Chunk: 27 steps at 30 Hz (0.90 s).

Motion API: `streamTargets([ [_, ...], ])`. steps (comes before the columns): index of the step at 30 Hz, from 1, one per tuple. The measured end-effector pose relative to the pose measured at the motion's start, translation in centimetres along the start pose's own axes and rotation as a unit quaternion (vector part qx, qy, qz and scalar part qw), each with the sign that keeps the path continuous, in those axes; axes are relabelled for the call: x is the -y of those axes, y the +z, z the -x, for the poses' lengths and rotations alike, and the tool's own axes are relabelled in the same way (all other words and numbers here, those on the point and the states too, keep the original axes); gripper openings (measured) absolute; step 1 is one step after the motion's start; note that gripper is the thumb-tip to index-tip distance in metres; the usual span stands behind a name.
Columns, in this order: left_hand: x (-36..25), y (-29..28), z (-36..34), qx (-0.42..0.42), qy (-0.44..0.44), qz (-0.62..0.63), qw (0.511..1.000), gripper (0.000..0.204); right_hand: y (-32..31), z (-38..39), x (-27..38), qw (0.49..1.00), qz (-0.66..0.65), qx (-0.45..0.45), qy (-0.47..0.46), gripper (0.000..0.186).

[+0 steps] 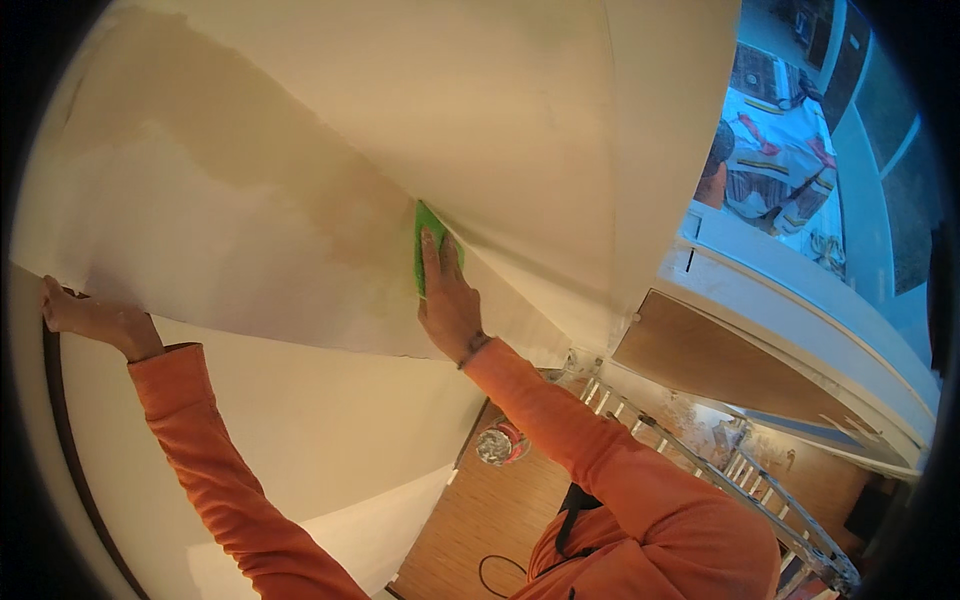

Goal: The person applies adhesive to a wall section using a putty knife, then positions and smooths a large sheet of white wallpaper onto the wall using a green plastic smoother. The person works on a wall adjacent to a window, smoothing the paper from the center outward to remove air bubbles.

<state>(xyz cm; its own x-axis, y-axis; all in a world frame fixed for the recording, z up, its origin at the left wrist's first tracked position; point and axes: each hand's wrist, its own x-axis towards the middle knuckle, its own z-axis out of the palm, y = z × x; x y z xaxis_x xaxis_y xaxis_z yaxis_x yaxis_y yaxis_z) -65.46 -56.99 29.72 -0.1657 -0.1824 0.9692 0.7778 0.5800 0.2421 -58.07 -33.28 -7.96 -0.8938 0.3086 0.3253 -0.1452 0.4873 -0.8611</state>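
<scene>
A pale, smooth overhead surface (270, 270) with a tan, damp-looking patch fills the upper left. Against its crease with the cream surface beside it, my right hand (450, 305) presses a flat green pad (430, 250). The fingers lie along the pad, which partly hides behind them. At the far left, my left hand (100, 320) is closed at the lower left corner of the pale surface, fingers bent round its edge. Some of those fingertips are hidden. Both forearms wear orange sleeves.
Far below, an open tub (500, 443) with whitish contents stands on a wooden floor (500, 510), near a dark cable. A metal ladder (660, 440) is at the lower right. Beyond a window frame (800, 310) at right, blue-lit, lies a pile of patterned fabric (775, 150).
</scene>
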Motion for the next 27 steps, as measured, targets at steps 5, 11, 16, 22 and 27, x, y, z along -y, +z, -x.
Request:
streamTargets([
  [5, -5.6, 4.7, 2.7, -0.022, 0.023, 0.031, 0.999, 0.020, 5.2, 2.1, 1.3, 0.996, 0.044, -0.003, -0.081, 0.091],
  [11, 1.7, -1.4, -1.6, -0.009, -0.060, 0.058, 0.996, 0.030, -1.1, 8.7, 1.5, 0.964, -0.232, 0.126, 0.030, 0.084],
  [16, -1.1, 1.5, -0.1, -0.050, -0.095, 0.050, 0.993, 0.025, 1.9, 4.6, -7.2, 0.894, -0.394, 0.048, 0.207, 0.075],
  [22, -1.0, 1.7, -0.1, -0.021, -0.083, 0.064, 0.994, 0.014, 3.5, 0.0, -8.2, 0.863, -0.453, 0.005, 0.221, 0.070],
  [27, -8.9, 6.1, 3.6, -0.087, -0.028, 0.048, 0.995, 0.023, 2.5, -3.7, -2.9, 0.880, -0.422, 0.016, 0.216, 0.061],
])
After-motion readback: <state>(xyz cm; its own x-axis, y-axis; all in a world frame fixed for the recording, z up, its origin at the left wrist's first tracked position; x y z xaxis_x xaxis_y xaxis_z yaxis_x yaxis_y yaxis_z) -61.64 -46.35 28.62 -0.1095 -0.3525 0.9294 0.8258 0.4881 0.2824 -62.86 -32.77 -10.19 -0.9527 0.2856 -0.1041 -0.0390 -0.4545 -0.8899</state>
